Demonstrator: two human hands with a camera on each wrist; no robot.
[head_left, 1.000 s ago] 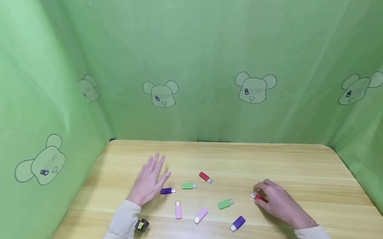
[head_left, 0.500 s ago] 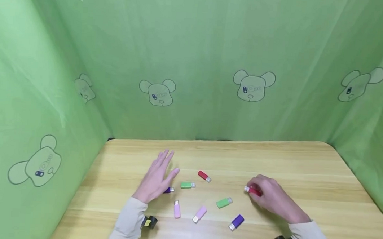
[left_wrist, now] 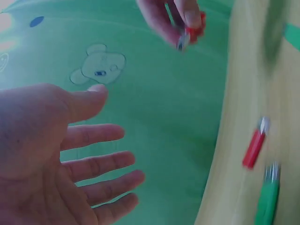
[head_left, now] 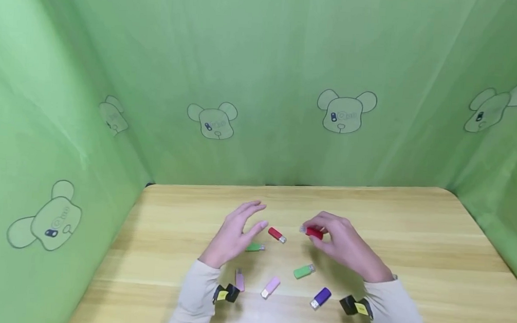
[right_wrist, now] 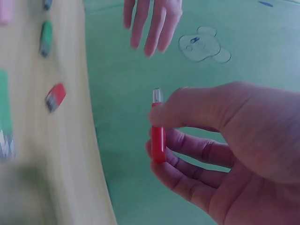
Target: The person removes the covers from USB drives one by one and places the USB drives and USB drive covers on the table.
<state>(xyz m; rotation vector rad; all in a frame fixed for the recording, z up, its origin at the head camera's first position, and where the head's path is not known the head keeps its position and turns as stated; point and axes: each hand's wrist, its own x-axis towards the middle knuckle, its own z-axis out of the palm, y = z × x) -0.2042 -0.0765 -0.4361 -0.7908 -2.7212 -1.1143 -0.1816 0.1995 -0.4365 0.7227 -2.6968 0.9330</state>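
Raised over the table, my right hand (head_left: 339, 241) pinches a red USB stick (right_wrist: 159, 138) between thumb and fingers, its metal plug pointing left toward the other hand. My left hand (head_left: 234, 236) is held above the table with its fingers spread and nothing in them; the left wrist view shows its bare palm. Between the two hands a second red USB stick (head_left: 276, 234) lies on the wood. A green USB stick (head_left: 255, 247) shows partly from behind the left thumb. The purple stick at the left is hidden behind the left hand and forearm.
On the wooden table (head_left: 435, 229) lie another green USB stick (head_left: 304, 271), a purple one (head_left: 321, 298) and two pink ones, one (head_left: 271, 287) near the middle and one (head_left: 240, 281) partly behind the left wrist camera. Green curtains (head_left: 271, 84) with bear-head prints surround the table.
My right hand has lifted the red USB stick and carried it left toward the middle. My left hand has moved right, over the purple stick and close to the green one.
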